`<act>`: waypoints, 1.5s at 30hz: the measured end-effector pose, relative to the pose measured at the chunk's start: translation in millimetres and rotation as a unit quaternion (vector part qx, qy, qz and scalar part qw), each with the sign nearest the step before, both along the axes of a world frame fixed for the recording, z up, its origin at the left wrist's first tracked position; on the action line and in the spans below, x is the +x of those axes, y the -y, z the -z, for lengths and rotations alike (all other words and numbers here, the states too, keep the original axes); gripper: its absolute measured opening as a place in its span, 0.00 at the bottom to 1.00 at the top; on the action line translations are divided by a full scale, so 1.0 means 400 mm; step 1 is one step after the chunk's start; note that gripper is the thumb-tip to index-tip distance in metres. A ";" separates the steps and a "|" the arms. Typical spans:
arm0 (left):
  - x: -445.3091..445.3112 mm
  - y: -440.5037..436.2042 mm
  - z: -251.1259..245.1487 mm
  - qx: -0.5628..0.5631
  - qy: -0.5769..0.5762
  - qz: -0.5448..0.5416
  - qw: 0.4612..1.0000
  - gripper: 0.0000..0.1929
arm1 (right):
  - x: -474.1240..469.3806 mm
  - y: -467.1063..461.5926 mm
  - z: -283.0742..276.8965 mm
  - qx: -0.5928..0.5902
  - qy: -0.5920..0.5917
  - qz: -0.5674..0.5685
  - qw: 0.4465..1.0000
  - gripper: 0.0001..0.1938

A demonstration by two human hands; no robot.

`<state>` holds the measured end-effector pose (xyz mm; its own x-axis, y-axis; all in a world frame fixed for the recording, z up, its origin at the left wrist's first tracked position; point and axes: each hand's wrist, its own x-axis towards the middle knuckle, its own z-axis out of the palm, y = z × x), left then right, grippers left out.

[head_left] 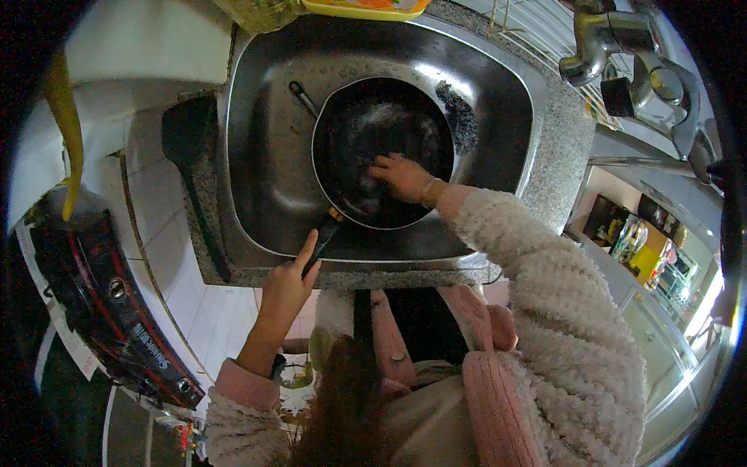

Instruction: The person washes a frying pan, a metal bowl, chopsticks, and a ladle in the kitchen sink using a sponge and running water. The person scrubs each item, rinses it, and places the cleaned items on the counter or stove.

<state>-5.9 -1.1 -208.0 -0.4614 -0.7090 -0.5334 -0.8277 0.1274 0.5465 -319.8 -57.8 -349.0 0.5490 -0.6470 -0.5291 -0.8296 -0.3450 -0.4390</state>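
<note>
A black frying pan (382,125) rests in the stainless steel sink (274,181), its handle towards me. My left hand (295,277) is wrapped around the black pan handle (322,239) at the sink's front edge. Inside the pan, my right hand (402,178) reaches down with bent fingers at the dark surface. Whether anything is under those fingertips is hidden. A dark-handled utensil (302,98) sticks out from behind the pan's far left rim. Beside the pan on the right is a dark, grainy patch (458,117) that I cannot identify.
A black spatula (195,175) lies along the granite counter left of the sink. Further left stands a gas stove (111,292). A metal faucet (624,58) and a white wire rack (537,35) are at upper right. A yellow-rimmed tray (367,10) borders the sink's far edge.
</note>
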 end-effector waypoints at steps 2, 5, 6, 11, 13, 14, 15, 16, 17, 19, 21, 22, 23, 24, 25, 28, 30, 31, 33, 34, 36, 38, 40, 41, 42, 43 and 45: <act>0.001 0.004 0.002 -0.041 -0.043 0.000 0.998 0.32 | -0.084 -0.006 -0.024 0.048 -0.042 -0.030 0.997 0.26; -0.003 0.005 0.002 -0.025 -0.041 -0.006 0.999 0.33 | -0.087 0.087 0.040 0.014 -0.038 0.232 0.972 0.29; -0.005 0.005 0.003 -0.012 -0.031 -0.008 0.999 0.33 | -0.068 0.120 0.065 -0.051 0.014 0.248 0.967 0.27; -0.014 0.003 -0.003 0.014 -0.005 -0.010 1.000 0.33 | 0.150 0.148 0.104 -0.044 0.212 0.259 0.941 0.23; -0.017 0.004 -0.007 0.004 0.006 -0.003 1.000 0.33 | 0.223 0.074 0.052 0.109 0.379 0.340 0.854 0.23; -0.018 0.005 -0.010 -0.002 0.016 0.006 1.000 0.33 | 0.222 0.036 0.018 0.192 0.362 0.355 0.840 0.22; -0.018 0.005 -0.012 -0.010 0.037 0.020 0.999 0.33 | 0.207 0.000 -0.015 0.267 0.350 0.362 0.822 0.22; -0.017 0.005 -0.014 -0.001 0.037 0.014 0.999 0.33 | 0.175 -0.039 -0.053 0.295 0.314 0.349 0.832 0.23; -0.016 0.006 -0.015 0.006 0.046 0.015 0.999 0.33 | 0.126 -0.068 -0.087 0.326 0.272 0.333 0.842 0.23; -0.011 0.005 -0.014 0.010 0.036 0.014 0.999 0.33 | 0.009 -0.072 -0.119 0.359 0.107 0.153 0.915 0.24; -0.004 0.004 -0.009 0.002 -0.003 0.010 1.000 0.33 | -0.098 -0.062 -0.124 0.283 -0.112 0.020 0.952 0.24; -0.002 0.002 -0.006 -0.003 -0.003 0.012 1.000 0.33 | -0.155 -0.055 -0.128 0.142 -0.167 -0.034 0.975 0.23; 0.001 0.000 -0.003 -0.007 -0.001 0.015 1.000 0.33 | -0.190 -0.053 -0.125 -0.014 -0.224 -0.081 0.971 0.23; 0.003 -0.002 0.001 -0.010 0.002 0.017 1.000 0.33 | -0.201 -0.054 -0.114 -0.068 -0.201 -0.082 0.974 0.22; 0.003 -0.004 0.005 -0.012 0.006 0.014 1.000 0.33 | -0.199 -0.059 -0.105 -0.137 -0.184 -0.076 0.970 0.20; -0.002 -0.004 0.012 -0.037 0.001 0.017 0.999 0.33 | -0.134 -0.092 -0.087 -0.027 -0.163 0.012 0.986 0.20; -0.005 -0.001 0.007 -0.066 -0.004 0.025 0.998 0.33 | -0.068 -0.114 -0.087 0.141 -0.047 0.099 0.984 0.21; -0.005 0.003 0.003 -0.044 0.003 0.022 0.999 0.33 | -0.044 -0.123 -0.093 0.217 0.081 0.143 0.962 0.22; 0.003 0.010 -0.013 0.035 0.045 0.023 0.998 0.33 | -0.032 -0.124 -0.105 0.261 0.065 0.120 0.956 0.23; 0.007 0.014 -0.019 0.057 0.050 0.019 0.997 0.33 | -0.040 -0.116 -0.109 0.276 0.082 0.104 0.952 0.23; 0.015 0.024 -0.027 0.110 0.062 0.015 0.992 0.33 | -0.079 -0.066 -0.102 0.188 -0.129 -0.036 0.973 0.21; 0.020 0.033 -0.028 0.091 -0.004 -0.003 0.996 0.33 | -0.121 0.005 -0.076 -0.039 -0.243 -0.106 0.963 0.19; 0.019 0.035 -0.025 0.091 -0.046 -0.020 0.995 0.33 | -0.137 0.093 -0.038 -0.251 -0.222 -0.078 0.939 0.17; 0.015 0.035 -0.023 0.096 -0.060 -0.026 0.993 0.33 | -0.130 0.137 -0.020 -0.262 -0.207 -0.055 0.941 0.17; 0.011 0.033 -0.023 0.110 -0.072 -0.036 0.991 0.33 | -0.103 0.169 -0.004 -0.257 -0.163 -0.014 0.953 0.17; 0.005 0.030 -0.024 0.114 -0.052 -0.029 0.992 0.33 | -0.063 0.195 0.009 -0.240 -0.124 0.025 0.962 0.17; -0.006 0.022 -0.034 0.141 -0.008 -0.023 0.990 0.32 | 0.035 0.204 0.007 -0.129 -0.106 0.061 0.984 0.18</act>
